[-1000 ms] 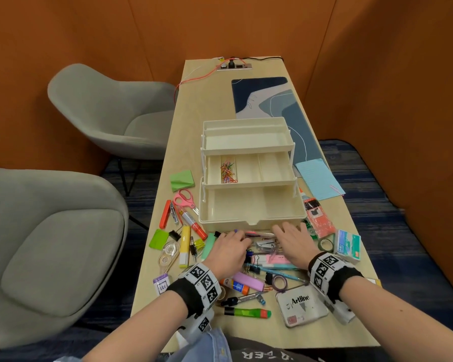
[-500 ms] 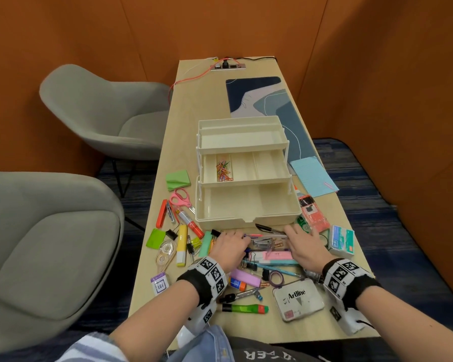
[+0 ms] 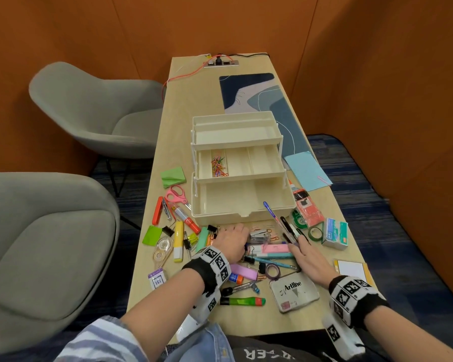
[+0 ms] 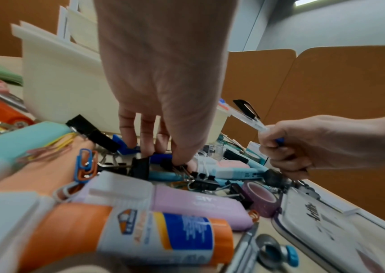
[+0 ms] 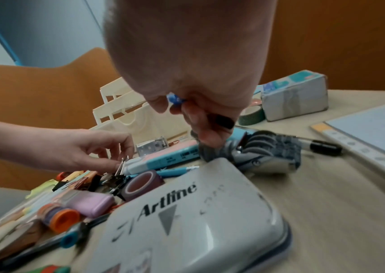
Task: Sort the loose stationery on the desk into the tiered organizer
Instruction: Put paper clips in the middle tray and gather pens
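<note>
The cream tiered organizer point(image 3: 236, 205) stands open mid-desk, with coloured paper clips point(image 3: 218, 167) in the left section of its middle tier. The loose stationery pile lies in front of it. My left hand point(image 3: 242, 239) reaches down into the pile and pinches a black binder clip point(image 4: 177, 164) by its wire handles point(image 5: 121, 166). My right hand point(image 3: 298, 244) grips a blue pen point(image 3: 271, 211) and a black pen point(image 3: 288, 227). Both pens are lifted and point up toward the organizer's bottom tray. The ends of the pens show under the right palm point(image 5: 174, 97).
An Artline tin point(image 3: 294, 292), purple tape roll point(image 3: 272, 270), glue stick point(image 4: 140, 234) and pastel cases lie near my wrists. A staple box point(image 3: 335, 233) and tape rolls sit right; scissors point(image 3: 177, 195), markers and green notes point(image 3: 173, 176) left. Grey chairs point(image 3: 94, 113) stand beside the desk.
My right hand, earlier flat on the pile, has closed round the two pens and raised them. My left hand stays at the pile, now pinching the clip.
</note>
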Available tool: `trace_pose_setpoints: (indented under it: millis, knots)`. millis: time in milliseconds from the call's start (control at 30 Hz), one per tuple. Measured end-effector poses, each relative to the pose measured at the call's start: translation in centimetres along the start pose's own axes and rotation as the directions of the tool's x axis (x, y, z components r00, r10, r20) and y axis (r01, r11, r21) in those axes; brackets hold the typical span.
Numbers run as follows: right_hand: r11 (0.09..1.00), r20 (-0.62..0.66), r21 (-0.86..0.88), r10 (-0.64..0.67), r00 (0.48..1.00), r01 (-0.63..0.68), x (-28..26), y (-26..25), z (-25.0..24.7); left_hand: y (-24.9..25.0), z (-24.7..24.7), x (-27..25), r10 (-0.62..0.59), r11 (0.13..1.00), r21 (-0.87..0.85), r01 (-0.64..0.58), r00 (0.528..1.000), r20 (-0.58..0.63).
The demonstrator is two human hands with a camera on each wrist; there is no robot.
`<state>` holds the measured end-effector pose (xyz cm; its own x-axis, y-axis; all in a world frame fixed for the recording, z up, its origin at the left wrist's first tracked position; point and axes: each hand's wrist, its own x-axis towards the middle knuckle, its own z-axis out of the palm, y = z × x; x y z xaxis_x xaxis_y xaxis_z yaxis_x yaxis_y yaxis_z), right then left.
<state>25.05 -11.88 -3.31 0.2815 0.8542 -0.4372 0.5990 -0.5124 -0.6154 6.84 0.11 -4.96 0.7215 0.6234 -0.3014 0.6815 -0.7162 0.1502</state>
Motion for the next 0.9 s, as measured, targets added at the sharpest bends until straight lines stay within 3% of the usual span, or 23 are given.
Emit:
trace_pose_setpoints:
  millis: [367, 600, 767, 900]
  knots:
    - [0.997, -0.054, -0.031, -0.071, 0.996, 0.07, -1.3, -0.4, -0.2, -0.5, -0.6, 0.6, 0.04, 0.999, 0.023, -0.042, 0.995, 0.088]
    - [0.983, -0.062, 0.185, 0.024, 0.998, -0.012, -1.2, 0.0, -0.5, -1.1, -1.3, 0.2, 0.105, 0.993, 0.046, -0.107, 0.994, 0.034]
    - [0.977, -0.12, 0.21, 0.06, 0.991, -0.033, -1.1, 0.6, -0.8, -1.8, -1.8, -2.0, 0.08, 0.994, -0.075, -0.079, 0.997, 0.004]
    - [0.988, -0.101, 0.146, 0.065, 0.993, -0.05, -0.8, 1.9, -1.0, -2.7, -2.6, -4.2, -0.043, 0.98, -0.193, 0.043, 0.999, 0.005]
